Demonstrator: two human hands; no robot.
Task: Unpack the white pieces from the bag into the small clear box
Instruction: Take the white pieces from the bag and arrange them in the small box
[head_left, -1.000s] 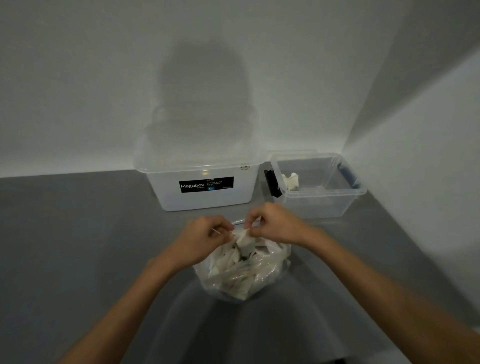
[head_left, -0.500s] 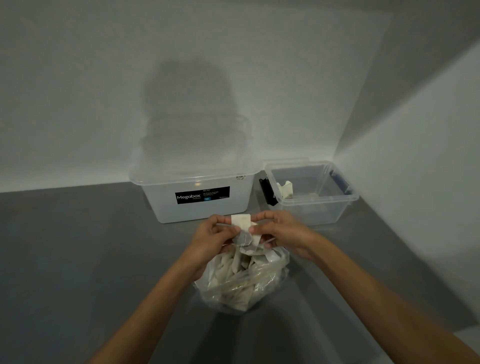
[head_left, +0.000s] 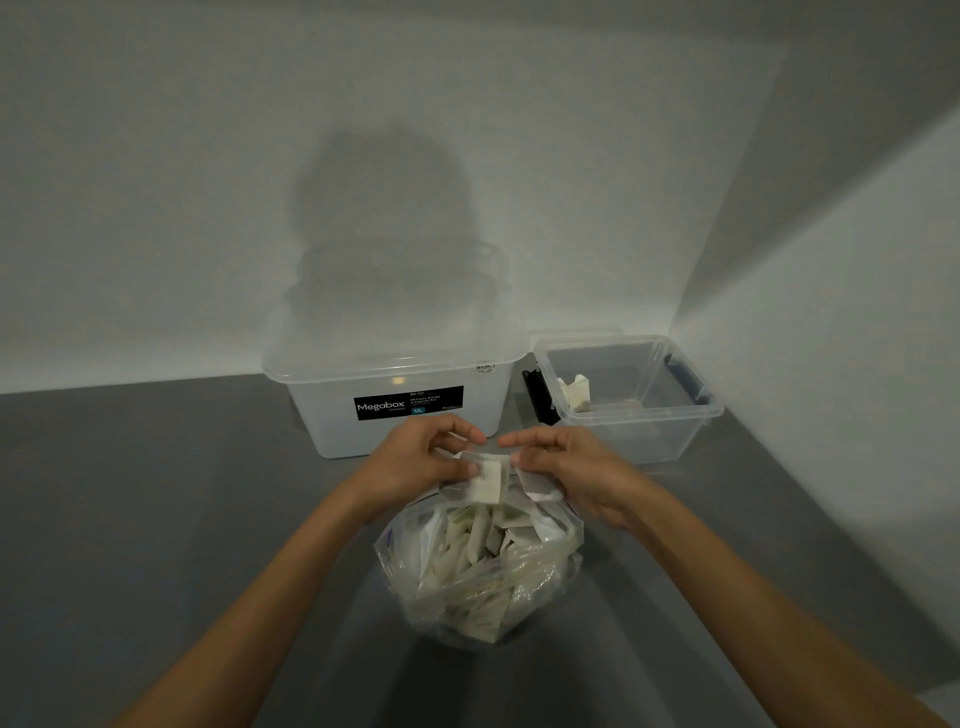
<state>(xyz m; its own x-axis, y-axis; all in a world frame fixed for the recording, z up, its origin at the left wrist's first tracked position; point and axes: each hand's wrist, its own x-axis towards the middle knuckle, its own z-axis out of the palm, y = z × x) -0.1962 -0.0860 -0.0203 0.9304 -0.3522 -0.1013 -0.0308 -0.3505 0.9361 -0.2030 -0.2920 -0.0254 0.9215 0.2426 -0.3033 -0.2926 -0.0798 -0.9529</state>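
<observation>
Since a second ago, one white piece has come up out of the bag. It now hangs just above the bag's mouth, pinched on either side by the left hand and the right hand, fingers curled. Best to let one hand take it alone and carry it to the small clear box, beyond the bag to the right, where a few pieces already lie. A big lidded tub stands straight beyond the bag, beside that path.
</observation>
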